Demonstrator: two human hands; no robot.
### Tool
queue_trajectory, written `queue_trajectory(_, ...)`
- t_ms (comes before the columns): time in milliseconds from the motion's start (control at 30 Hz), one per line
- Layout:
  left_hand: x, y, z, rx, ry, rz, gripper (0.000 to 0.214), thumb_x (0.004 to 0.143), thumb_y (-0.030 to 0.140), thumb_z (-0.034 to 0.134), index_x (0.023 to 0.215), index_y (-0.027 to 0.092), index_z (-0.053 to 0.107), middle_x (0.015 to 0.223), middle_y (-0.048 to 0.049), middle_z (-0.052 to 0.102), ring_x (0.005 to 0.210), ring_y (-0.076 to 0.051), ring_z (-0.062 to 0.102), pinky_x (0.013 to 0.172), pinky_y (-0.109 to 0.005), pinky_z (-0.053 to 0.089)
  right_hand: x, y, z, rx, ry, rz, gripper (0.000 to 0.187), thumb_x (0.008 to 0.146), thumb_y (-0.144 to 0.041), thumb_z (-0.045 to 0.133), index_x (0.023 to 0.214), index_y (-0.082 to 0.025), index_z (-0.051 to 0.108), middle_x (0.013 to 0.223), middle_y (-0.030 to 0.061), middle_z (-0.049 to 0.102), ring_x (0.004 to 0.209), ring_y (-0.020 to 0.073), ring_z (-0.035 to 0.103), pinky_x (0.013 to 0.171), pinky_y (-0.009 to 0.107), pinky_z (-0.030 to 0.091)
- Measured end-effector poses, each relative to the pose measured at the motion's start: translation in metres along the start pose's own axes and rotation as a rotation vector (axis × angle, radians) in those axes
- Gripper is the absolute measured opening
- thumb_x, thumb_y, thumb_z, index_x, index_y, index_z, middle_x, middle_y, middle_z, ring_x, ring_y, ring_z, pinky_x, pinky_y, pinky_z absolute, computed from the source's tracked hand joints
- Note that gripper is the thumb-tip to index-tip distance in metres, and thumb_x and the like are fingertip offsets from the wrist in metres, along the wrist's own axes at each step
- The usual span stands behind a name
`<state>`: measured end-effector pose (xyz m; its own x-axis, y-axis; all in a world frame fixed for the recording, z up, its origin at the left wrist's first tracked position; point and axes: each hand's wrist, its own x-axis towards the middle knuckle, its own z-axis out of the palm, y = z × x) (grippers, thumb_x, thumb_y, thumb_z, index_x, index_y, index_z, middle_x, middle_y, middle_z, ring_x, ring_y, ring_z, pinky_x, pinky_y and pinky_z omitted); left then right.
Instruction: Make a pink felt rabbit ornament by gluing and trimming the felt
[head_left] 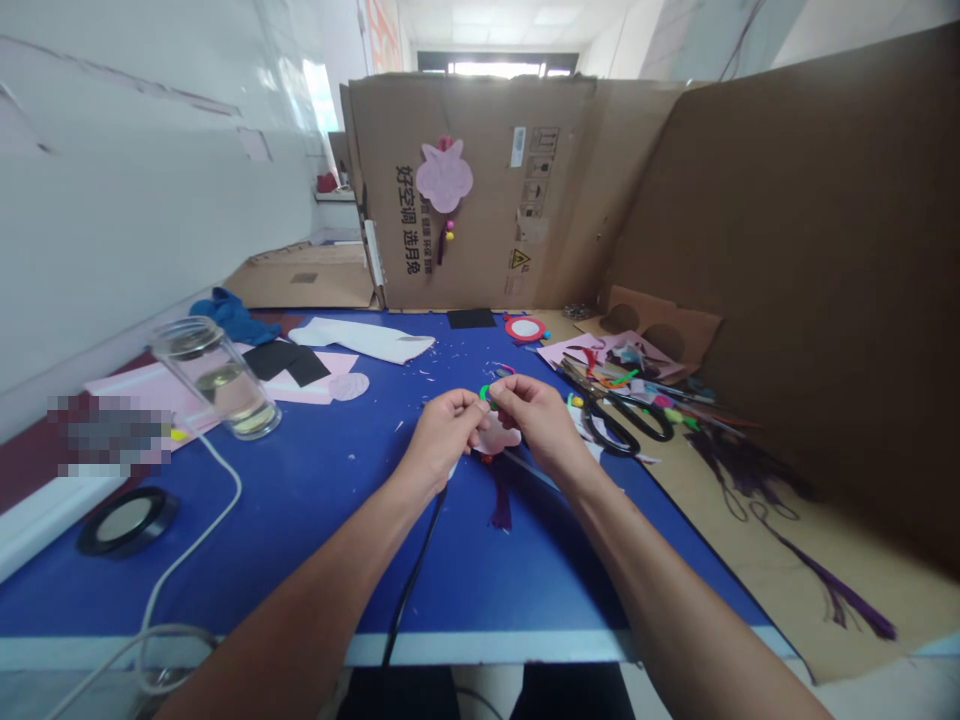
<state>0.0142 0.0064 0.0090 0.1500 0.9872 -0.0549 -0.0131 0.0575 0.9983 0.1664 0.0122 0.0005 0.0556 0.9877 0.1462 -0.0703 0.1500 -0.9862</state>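
Both of my hands meet over the middle of the blue table. My left hand (444,432) and my right hand (538,415) are closed in pinches on one small green strip (484,393), which has a bit of blue beside it. What it is made of I cannot make out. Just beneath my fingers is a pale pink scalloped paper cutout (498,436), partly hidden. A dark purple tassel (501,502) hangs out from it toward me. Right of my right hand lie black-handled scissors (613,420), their blades pointing away to the upper left.
Left stand a tilted-looking glass of liquid (225,385) and a black tape roll (127,522), with a white cable (202,535) nearby. Paper scraps and purple tassels (832,585) lie at right. A cardboard wall (480,260) closes the back, with a pink cutout (444,180) hanging on it.
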Motion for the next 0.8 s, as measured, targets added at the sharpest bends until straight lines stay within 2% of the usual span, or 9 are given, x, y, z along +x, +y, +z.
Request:
queue_trajectory(367,0.004,-0.005,-0.004,-0.033,0.03,0.065,0.019,0.081,0.038,0.075,0.077,0.021,0.066,0.061,0.0026,0.063,0.045,-0.008,0.045,0.046,-0.023,0.033,-0.001,-0.003,-0.003,-0.002,-0.02,0.025,0.033,0.079,-0.052,0.083,0.079,-0.021,0.072,0.067,-0.0022,0.062,0.06,0.0138,0.05,0.059,0.029,0.04)
queue_trajectory(533,0.004,-0.002,-0.007,-0.069,0.074,0.097,0.02,0.08,0.039,0.075,0.078,0.021,0.066,0.065,0.0022,0.064,0.048,-0.008,0.046,0.047,-0.022,0.032,-0.002,-0.005,-0.001,0.015,-0.021,0.044,0.029,0.078,-0.048,0.082,0.081,-0.021,0.072,0.074,-0.0008,0.067,0.061,0.0131,0.053,0.06,0.029,0.041)
queue_trajectory(800,0.006,-0.005,-0.005,-0.094,0.066,0.099,0.021,0.078,0.039,0.075,0.079,0.02,0.067,0.071,0.0002,0.068,0.049,-0.008,0.048,0.046,-0.022,0.033,-0.005,-0.01,0.005,-0.039,-0.029,0.062,0.022,0.071,-0.042,0.078,0.075,-0.021,0.072,0.065,-0.0016,0.063,0.059,0.0137,0.05,0.057,0.029,0.037)
